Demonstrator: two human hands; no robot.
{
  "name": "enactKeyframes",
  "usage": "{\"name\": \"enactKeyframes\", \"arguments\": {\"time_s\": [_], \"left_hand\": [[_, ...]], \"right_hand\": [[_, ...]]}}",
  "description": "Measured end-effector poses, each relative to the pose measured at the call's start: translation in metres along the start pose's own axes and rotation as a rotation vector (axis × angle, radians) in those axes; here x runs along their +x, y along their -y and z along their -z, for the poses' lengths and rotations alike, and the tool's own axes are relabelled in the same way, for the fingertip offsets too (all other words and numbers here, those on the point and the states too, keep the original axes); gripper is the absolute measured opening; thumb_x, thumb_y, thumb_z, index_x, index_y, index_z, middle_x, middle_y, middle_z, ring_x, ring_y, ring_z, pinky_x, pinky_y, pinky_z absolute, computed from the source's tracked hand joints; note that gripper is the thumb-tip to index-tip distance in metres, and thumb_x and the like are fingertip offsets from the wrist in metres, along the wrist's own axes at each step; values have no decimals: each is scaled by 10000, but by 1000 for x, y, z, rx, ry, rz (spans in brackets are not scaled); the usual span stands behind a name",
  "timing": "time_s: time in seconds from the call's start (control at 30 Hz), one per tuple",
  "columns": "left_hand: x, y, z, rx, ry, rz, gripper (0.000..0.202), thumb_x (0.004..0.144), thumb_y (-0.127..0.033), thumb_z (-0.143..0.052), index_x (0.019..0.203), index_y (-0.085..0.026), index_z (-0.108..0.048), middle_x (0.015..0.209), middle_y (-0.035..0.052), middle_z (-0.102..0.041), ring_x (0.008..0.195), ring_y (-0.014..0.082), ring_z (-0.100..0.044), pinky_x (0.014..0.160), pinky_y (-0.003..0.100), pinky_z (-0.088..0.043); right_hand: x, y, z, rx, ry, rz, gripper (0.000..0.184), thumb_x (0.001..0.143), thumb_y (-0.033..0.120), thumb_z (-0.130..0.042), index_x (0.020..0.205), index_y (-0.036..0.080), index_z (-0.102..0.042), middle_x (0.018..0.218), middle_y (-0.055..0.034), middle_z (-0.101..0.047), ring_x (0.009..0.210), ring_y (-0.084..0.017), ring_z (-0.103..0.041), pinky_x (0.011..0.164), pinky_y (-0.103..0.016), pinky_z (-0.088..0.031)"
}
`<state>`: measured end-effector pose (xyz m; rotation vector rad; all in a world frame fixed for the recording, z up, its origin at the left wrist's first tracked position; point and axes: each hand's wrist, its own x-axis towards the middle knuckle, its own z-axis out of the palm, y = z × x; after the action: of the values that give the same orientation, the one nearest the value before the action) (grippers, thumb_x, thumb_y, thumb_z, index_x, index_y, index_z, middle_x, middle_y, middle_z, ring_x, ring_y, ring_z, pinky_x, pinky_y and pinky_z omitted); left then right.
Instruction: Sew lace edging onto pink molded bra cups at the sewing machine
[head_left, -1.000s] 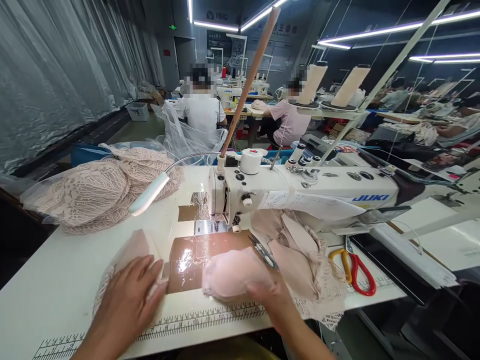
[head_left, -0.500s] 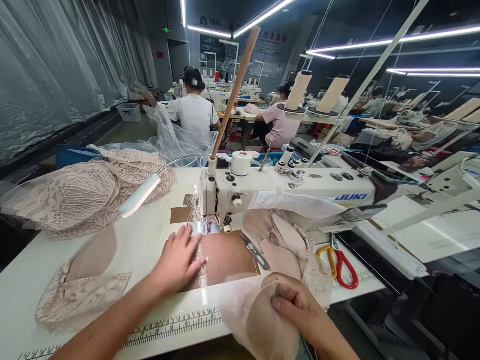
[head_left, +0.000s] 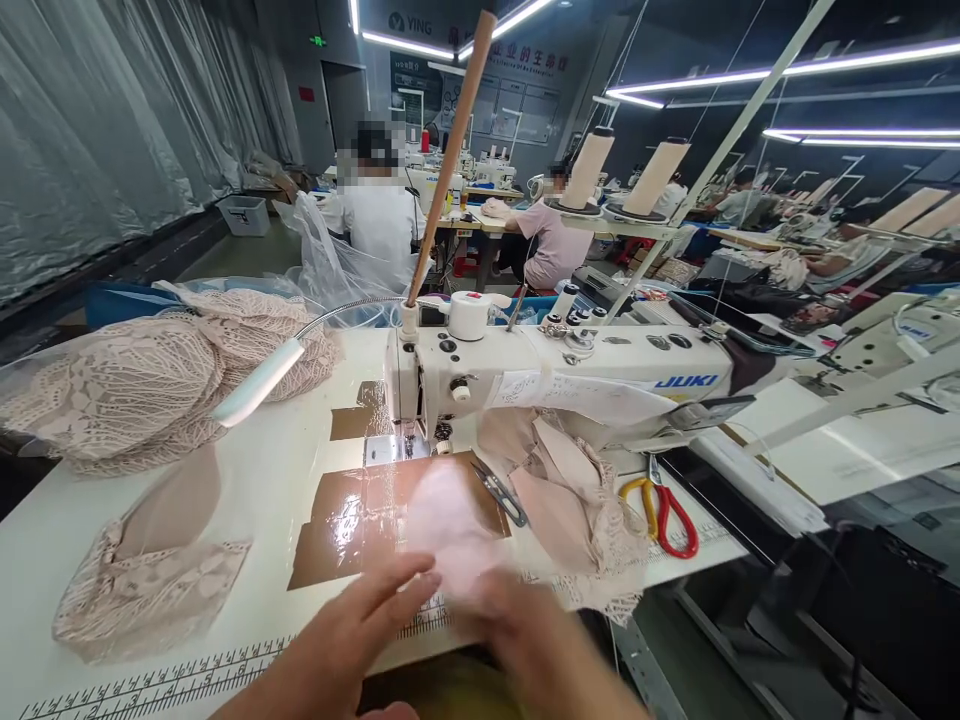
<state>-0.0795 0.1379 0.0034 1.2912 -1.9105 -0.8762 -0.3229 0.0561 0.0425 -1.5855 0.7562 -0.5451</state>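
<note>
A pale pink fabric piece point(head_left: 448, 515) hangs over the brown taped sheet in front of the sewing machine point(head_left: 555, 365); it is smeared by motion. My right hand point(head_left: 517, 620), also blurred, grips its near end. My left hand point(head_left: 375, 610) is beside it at the table's front edge, fingers stretched out with the tips close to the fabric; whether they touch it I cannot tell. Behind the fabric lie the needle and presser foot point(head_left: 409, 440), with nothing under them that I can make out. Small thread snips point(head_left: 501, 492) rest at the sheet's right edge.
Beige lace pieces point(head_left: 135, 380) are piled at the left, and one lace-and-mesh piece point(head_left: 157, 555) lies nearer. More lace fabric point(head_left: 562, 490) sits right of the snips, beside red-and-yellow-handled scissors point(head_left: 664, 515). A lamp point(head_left: 259, 385) reaches over the table. Co-workers sit beyond.
My left hand has drawn back from the brown sheet toward the front edge. My right hand has moved left and swung the fabric piece up over the sheet. The view has shifted slightly.
</note>
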Motion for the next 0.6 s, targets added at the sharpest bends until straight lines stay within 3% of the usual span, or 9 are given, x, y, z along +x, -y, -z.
{"name": "enactKeyframes", "arguments": {"time_s": [0.13,0.27,0.33,0.47,0.53,0.6], "left_hand": [[-1,-9,-10,-113,125,118,362,720,-303,-619,1081,-304,-645,880,8,-729,749,208,-648,652,237,-524],[-9,-20,-9,-132,74,266,268,676,-250,-596,937,-251,-658,757,-13,-702,679,185,-628,600,208,-491],[-13,-22,1,-109,-22,319,227,693,-238,-561,897,-242,-662,773,-6,-699,709,189,-632,628,211,-492],[-23,-16,27,24,-319,444,263,769,-243,-520,996,-258,-652,950,9,-696,841,210,-632,713,228,-488],[-28,-14,34,12,-291,485,194,791,-266,-539,946,-239,-651,867,9,-677,776,205,-613,678,235,-483],[-33,-16,35,-153,-138,501,172,848,-319,-517,868,-212,-650,744,9,-637,692,189,-589,636,244,-487]], "right_hand": [[21,-23,-47,-53,287,92,89,787,276,-627,765,192,-640,794,9,-676,723,-150,-616,612,-200,-438],[27,-20,-54,-240,377,344,52,738,220,-557,690,204,-568,783,3,-642,686,-125,-582,613,-190,-419],[26,-6,-44,-270,278,427,46,706,207,-589,740,217,-560,802,-10,-632,656,-124,-570,564,-191,-406],[21,24,-17,-276,-274,557,169,716,117,-622,754,234,-506,725,-11,-577,652,-146,-555,580,-230,-415],[24,30,-10,-311,-431,547,162,743,102,-593,764,236,-506,713,-12,-556,649,-153,-540,583,-246,-414],[30,29,-9,-354,-431,451,127,748,108,-570,763,227,-527,707,-8,-549,630,-147,-516,579,-248,-399]]}}
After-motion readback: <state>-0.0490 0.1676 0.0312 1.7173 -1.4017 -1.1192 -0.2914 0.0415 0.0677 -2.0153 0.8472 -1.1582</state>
